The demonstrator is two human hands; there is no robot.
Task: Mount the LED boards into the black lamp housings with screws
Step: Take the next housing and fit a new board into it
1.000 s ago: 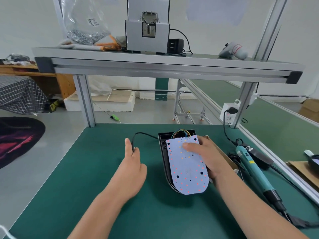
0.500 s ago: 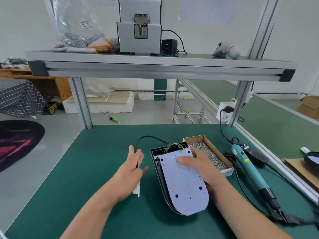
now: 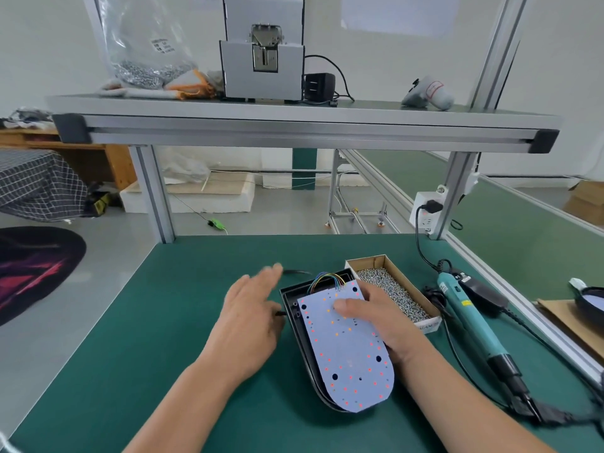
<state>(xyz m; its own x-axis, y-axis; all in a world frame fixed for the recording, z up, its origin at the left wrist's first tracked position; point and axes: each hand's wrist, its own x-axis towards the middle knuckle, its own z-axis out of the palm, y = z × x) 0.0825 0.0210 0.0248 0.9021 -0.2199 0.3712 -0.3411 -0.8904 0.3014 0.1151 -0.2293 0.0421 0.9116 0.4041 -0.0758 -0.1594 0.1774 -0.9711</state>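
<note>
A pale LED board with red and orange dots lies tilted over a black lamp housing on the green mat; coloured wires arc from its far end into the housing. My right hand grips the board's right edge, thumb on top. My left hand hovers just left of the housing with fingers stretched out and blurred, holding nothing I can see. A cardboard box of screws sits right behind my right hand.
A teal electric screwdriver with its cable lies to the right of the box. The housing's black cord runs off behind my left hand. An aluminium shelf with a screw feeder spans overhead. Another lamp part sits at far right.
The housing and board have shifted nearer and turned slightly, uncovering the screw box. My left hand let go of the cord and white connector and now reaches forward with straight fingers.
</note>
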